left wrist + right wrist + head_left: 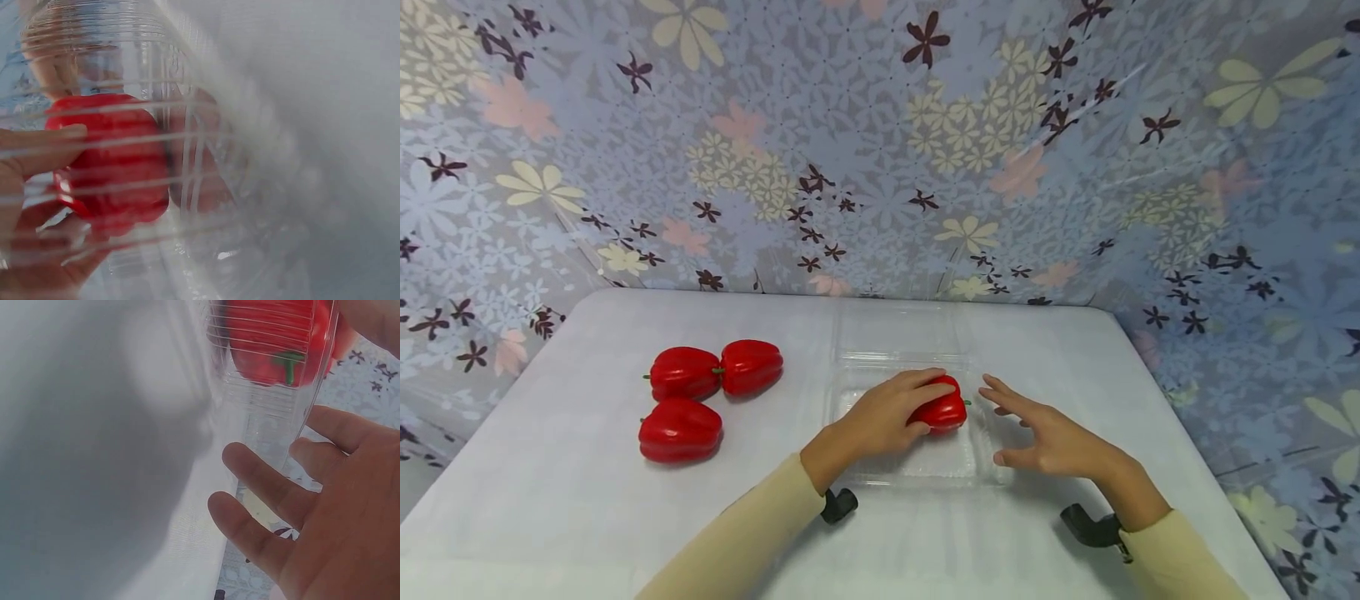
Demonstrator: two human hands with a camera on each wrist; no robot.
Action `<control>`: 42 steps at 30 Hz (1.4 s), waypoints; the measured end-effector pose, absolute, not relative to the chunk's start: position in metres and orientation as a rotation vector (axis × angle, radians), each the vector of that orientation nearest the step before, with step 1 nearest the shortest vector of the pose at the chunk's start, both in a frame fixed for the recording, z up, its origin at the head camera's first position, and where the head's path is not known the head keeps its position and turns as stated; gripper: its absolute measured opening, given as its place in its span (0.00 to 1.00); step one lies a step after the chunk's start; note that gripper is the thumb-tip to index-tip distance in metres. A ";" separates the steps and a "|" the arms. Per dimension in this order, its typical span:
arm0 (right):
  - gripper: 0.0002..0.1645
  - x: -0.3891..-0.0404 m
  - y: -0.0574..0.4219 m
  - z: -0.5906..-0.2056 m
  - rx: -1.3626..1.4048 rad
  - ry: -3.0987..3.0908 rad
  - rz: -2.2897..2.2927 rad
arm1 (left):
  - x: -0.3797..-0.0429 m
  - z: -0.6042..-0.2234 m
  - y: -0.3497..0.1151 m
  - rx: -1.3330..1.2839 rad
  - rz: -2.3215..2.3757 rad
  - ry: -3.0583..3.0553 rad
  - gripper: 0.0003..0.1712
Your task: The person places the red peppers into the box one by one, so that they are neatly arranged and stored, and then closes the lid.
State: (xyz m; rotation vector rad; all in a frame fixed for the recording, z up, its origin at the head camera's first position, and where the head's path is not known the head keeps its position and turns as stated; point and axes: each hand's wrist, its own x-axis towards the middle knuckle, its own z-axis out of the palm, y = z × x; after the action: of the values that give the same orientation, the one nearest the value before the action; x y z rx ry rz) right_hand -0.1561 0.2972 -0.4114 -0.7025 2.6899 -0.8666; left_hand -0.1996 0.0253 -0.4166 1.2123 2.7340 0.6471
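Note:
A clear plastic container with its lid folded back lies on the table. Inside its base is a red bell pepper, its green stem pointing right. My left hand grips the pepper from the left, thumb on the near side and fingers over the far side. In the left wrist view the pepper shows through the ribbed plastic wall. My right hand is held beside the container's right side with fingers spread, holding nothing. The right wrist view shows its fingers near the plastic wall.
Three more red bell peppers lie on the left: one at the back left, one beside it, and one nearer. A white cloth covers the table. Flower-patterned fabric stands behind and at the sides.

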 end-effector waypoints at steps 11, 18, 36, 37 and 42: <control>0.51 -0.156 0.297 -0.410 -0.682 2.683 -0.864 | -0.204 -0.418 0.029 1.264 0.640 2.749 0.34; 0.51 -0.159 0.295 -0.412 -0.668 2.674 -0.850 | -0.202 -0.417 0.030 1.240 0.644 2.748 0.34; 0.50 -0.153 0.295 -0.414 -0.702 2.698 -0.860 | -0.200 -0.418 0.037 1.251 0.606 2.739 0.36; 0.50 -0.153 0.295 -0.415 -0.704 2.700 -0.861 | -0.200 -0.418 0.036 1.252 0.605 2.742 0.36; 0.50 -0.153 0.295 -0.415 -0.705 2.704 -0.863 | -0.199 -0.418 0.036 1.247 0.618 2.741 0.36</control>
State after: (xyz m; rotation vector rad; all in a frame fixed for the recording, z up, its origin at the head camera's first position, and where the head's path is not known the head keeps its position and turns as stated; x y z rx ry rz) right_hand -0.1529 0.2949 -0.4152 -0.7053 2.7040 -0.8628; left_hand -0.1994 0.0356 -0.4182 1.2471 2.7411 0.6182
